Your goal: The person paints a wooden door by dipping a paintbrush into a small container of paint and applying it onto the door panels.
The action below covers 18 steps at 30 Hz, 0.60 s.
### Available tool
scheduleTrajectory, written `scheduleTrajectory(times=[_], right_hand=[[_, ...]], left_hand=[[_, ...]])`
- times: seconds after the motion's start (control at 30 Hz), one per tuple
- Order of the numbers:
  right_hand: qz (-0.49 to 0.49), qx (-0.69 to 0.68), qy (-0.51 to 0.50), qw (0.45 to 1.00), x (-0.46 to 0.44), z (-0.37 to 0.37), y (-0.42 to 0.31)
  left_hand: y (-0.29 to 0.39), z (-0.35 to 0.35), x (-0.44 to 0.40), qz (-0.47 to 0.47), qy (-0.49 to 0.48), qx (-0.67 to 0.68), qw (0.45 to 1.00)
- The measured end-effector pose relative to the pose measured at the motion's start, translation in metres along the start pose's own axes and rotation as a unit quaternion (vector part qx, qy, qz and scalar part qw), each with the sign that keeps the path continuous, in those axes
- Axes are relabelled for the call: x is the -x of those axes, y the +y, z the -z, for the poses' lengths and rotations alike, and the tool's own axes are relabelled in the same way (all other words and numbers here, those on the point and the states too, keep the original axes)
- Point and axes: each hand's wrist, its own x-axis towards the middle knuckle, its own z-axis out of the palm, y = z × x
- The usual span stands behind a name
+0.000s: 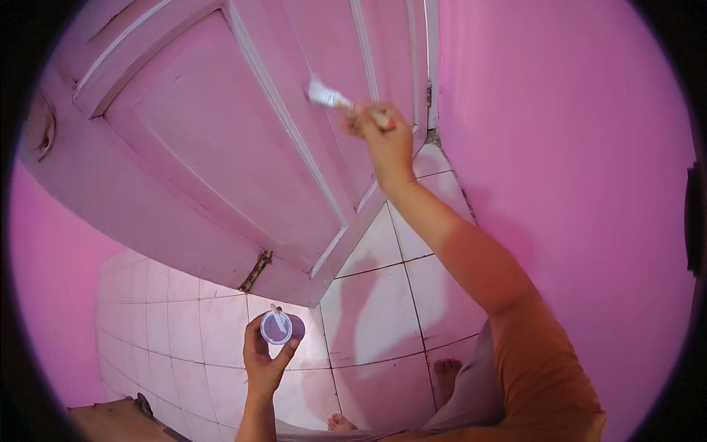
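Observation:
My right hand (379, 125) is closed round the handle of a paintbrush (328, 96), whose pale, paint-coated bristles are at the surface of a pink panelled door (199, 110). Whether the bristles touch the door cannot be told. Lower down, my left hand (266, 361) grips a small cup (277, 328) from below and the sides. The cup is open at the top, with purplish paint and a white stick-like piece inside it.
A metal bolt (256, 271) is fixed near the door's lower edge, and a handle plate (48, 125) at its left. Pink wall (560, 110) rises on the right. White floor tiles (375, 295) and my bare feet show below. A brown wooden piece (118, 422) lies bottom left.

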Motion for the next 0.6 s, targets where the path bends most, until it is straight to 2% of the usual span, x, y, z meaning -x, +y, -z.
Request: scheduleTrajectory(times=[0.03, 0.07, 0.13, 0.23, 0.3, 0.4, 0.53, 0.6], right_hand=[[-0.039, 0.024, 0.01, 0.999, 0.007, 0.012, 0.02], [-0.038, 0.024, 0.012, 0.999, 0.017, 0.023, 0.033], [-0.162, 0.038, 0.046, 0.985, 0.045, 0.048, 0.059], [-0.171, 0.104, 0.036, 0.979, 0.077, 0.104, 0.112], [-0.257, 0.205, 0.061, 0.943, 0.092, 0.128, 0.132], [-0.312, 0.244, 0.064, 0.916, 0.092, 0.131, 0.135], [-0.277, 0.248, 0.041, 0.927, 0.063, 0.092, 0.117], [-0.219, 0.176, 0.028, 0.959, 0.045, 0.068, 0.098]], left_hand=[[-0.001, 0.001, 0.0, -0.001, -0.002, -0.007, 1.0], [-0.001, 0.001, 0.0, -0.002, -0.003, -0.014, 1.0], [0.0, 0.001, -0.001, 0.005, -0.006, -0.008, 1.0], [-0.002, 0.002, 0.0, 0.012, -0.006, -0.002, 1.0], [0.0, -0.001, -0.002, 0.008, -0.003, -0.005, 1.0], [0.002, -0.002, -0.002, 0.007, -0.005, 0.005, 1.0], [0.0, -0.002, -0.003, 0.009, -0.008, 0.004, 1.0], [-0.001, -0.002, -0.004, 0.012, -0.012, 0.002, 1.0]])
